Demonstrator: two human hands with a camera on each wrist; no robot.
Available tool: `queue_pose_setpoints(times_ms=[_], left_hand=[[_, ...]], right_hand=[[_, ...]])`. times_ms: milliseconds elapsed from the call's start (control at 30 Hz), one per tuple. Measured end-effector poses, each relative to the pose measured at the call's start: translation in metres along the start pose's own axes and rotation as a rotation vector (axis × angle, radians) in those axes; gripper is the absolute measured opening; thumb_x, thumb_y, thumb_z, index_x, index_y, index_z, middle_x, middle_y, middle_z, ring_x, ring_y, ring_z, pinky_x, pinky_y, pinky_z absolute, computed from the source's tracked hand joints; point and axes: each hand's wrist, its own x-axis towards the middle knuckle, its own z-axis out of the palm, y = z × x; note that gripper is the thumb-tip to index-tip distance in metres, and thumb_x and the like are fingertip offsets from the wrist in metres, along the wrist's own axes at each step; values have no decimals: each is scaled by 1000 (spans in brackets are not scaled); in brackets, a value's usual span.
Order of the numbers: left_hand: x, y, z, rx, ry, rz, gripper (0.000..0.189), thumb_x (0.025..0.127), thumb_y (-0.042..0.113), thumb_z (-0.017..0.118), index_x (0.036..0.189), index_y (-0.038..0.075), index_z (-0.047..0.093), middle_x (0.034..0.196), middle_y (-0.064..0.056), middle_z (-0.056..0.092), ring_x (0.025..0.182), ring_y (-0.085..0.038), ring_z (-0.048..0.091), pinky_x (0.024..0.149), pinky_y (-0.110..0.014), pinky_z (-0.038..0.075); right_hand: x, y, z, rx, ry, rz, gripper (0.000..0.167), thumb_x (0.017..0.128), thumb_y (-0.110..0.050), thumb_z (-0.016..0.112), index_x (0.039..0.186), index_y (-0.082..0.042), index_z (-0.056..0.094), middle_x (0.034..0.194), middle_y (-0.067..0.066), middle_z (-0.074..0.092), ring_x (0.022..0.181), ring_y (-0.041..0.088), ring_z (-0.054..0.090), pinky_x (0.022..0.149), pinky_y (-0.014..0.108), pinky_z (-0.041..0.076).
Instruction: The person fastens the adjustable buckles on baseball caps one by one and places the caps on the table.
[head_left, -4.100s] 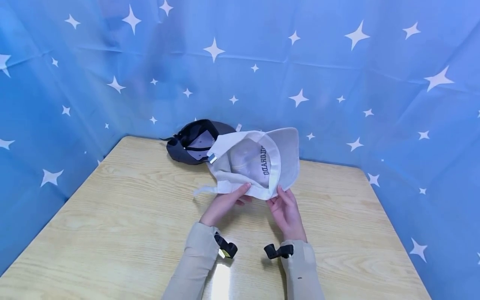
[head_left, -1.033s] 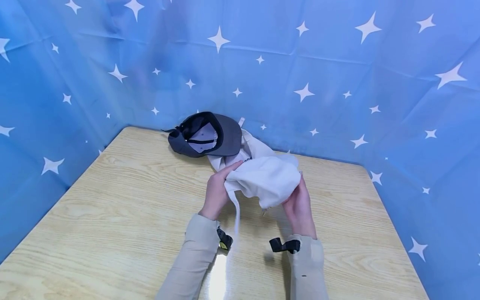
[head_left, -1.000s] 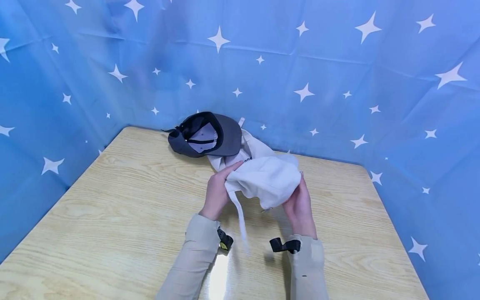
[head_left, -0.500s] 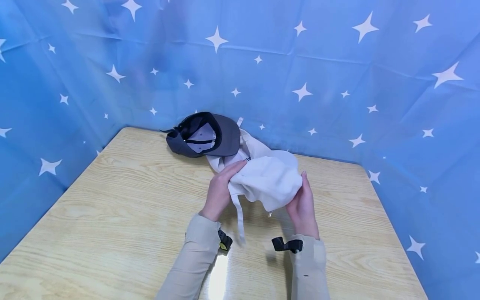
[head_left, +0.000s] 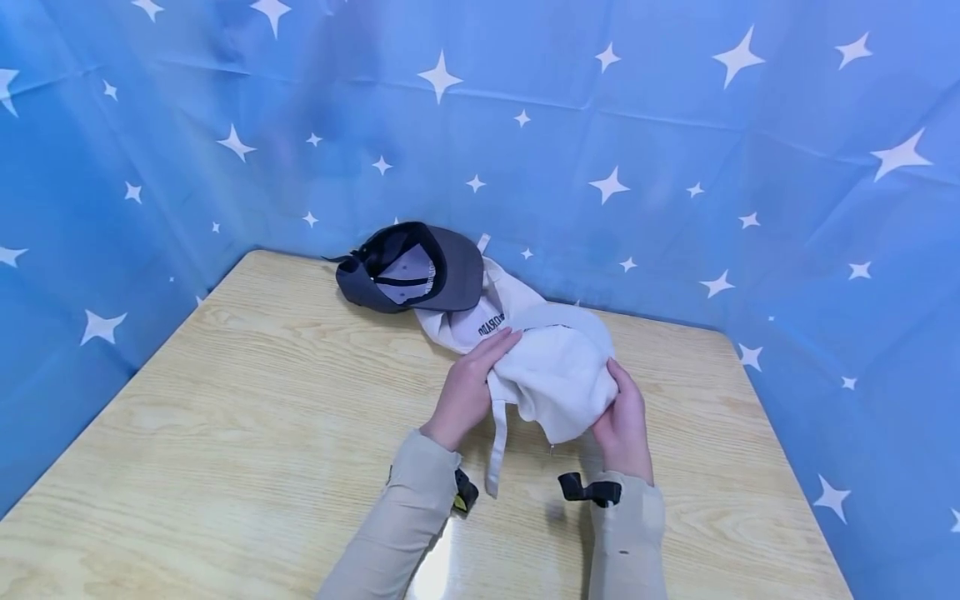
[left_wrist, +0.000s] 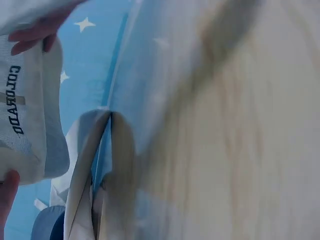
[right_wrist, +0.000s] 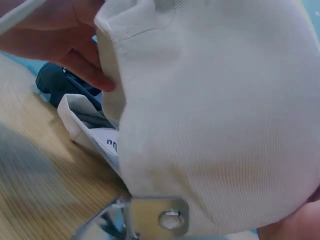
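Both hands hold a white baseball cap (head_left: 558, 379) above the table, crown towards me and brim pointing away. My left hand (head_left: 467, 392) pinches its left edge, thumb along the rim. At the right side of the crown, my right hand (head_left: 624, 421) grips with thumb and fingers. A loose strap (head_left: 497, 450) dangles by the left hand, and a metal buckle (right_wrist: 172, 218) hangs from the cap's underside. Reversed COLORADO lettering (left_wrist: 13, 100) shows inside the cap in the left wrist view. Behind, a second white cap (head_left: 457, 332) lies partly under a dark grey cap (head_left: 459, 271).
The wooden table (head_left: 225, 433) reaches back to a blue curtain (head_left: 300, 83) with white stars. Both lying caps rest near the table's back edge, just beyond the held cap. Black camera mounts (head_left: 588, 490) are strapped to the wrists.
Four seconds ago the held cap's inside faced me and covered the dark brim; now its crown does. In the last half second, both hands and the cap have shifted slightly right and nearer.
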Motion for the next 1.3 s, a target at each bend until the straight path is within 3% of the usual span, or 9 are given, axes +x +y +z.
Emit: queue_pose_setpoints(times_ms=[167, 300, 500, 567, 667, 800, 967, 1167, 1300], left_hand=[[4, 2, 5, -153, 59, -235, 45, 90, 3, 44, 133, 17, 39, 127, -1, 47, 115, -16, 45, 95, -31, 36], [6, 1, 6, -242, 100, -429, 39, 80, -12, 39, 112, 9, 45, 102, -4, 52, 93, -17, 52, 81, -30, 43], [6, -3, 7, -205, 71, -554, 5, 84, 8, 48, 87, 9, 45, 79, -4, 50, 73, -19, 48, 65, -31, 40], [3, -5, 8, -333, 46, -592, 9, 88, 17, 48, 88, 9, 49, 78, -4, 52, 71, -20, 50, 65, -33, 43], [-2, -8, 10, -691, 20, -687, 25, 91, 31, 47, 92, 8, 56, 80, -3, 54, 70, -18, 52, 70, -38, 46], [-4, -11, 8, -1139, 64, -835, 33, 92, 39, 44, 99, 9, 56, 85, -2, 55, 70, -14, 52, 71, -36, 44], [-1, -13, 1, -1389, -2, -799, 45, 92, 46, 37, 120, 12, 46, 110, -1, 52, 94, -13, 51, 79, -29, 38], [-1, -9, -1, -1450, -68, -742, 45, 88, 39, 52, 127, 18, 41, 109, -3, 51, 92, -16, 52, 73, -31, 42], [0, -7, -1, -1512, -55, -682, 45, 88, 35, 54, 127, 18, 39, 111, -3, 49, 94, -15, 50, 73, -29, 41]], right_hand=[[1, 0, -6, 87, -12, 9, 54, 94, -22, 45, 140, -13, 18, 133, -1, 31, 111, 10, 40, 93, 25, 34], [3, 1, -12, 167, -14, 24, 52, 94, -21, 46, 138, -13, 20, 132, 0, 33, 111, 11, 41, 93, 26, 35], [6, 6, -19, 292, -8, 38, 52, 92, -18, 50, 136, -14, 25, 135, -1, 30, 117, 11, 36, 96, 26, 32], [6, 9, -22, 323, -7, 56, 53, 91, -17, 51, 137, -15, 24, 137, -3, 29, 120, 10, 33, 98, 26, 29], [7, 16, -24, 320, -2, 88, 53, 92, -19, 50, 137, -16, 23, 137, -4, 30, 121, 10, 32, 99, 27, 28], [9, 22, -23, 306, 1, 127, 52, 93, -20, 49, 138, -17, 23, 136, -4, 33, 120, 10, 34, 99, 26, 28], [11, 19, -18, 288, -14, 110, 49, 93, -23, 49, 137, -19, 27, 136, -4, 32, 120, 10, 34, 99, 27, 28], [9, 12, -10, 291, -50, 72, 48, 90, -33, 51, 132, -19, 34, 137, -4, 32, 123, 11, 31, 101, 29, 24], [7, 8, -8, 292, -66, 46, 35, 88, -36, 55, 114, -14, 46, 122, -1, 46, 113, 14, 42, 95, 32, 32]])
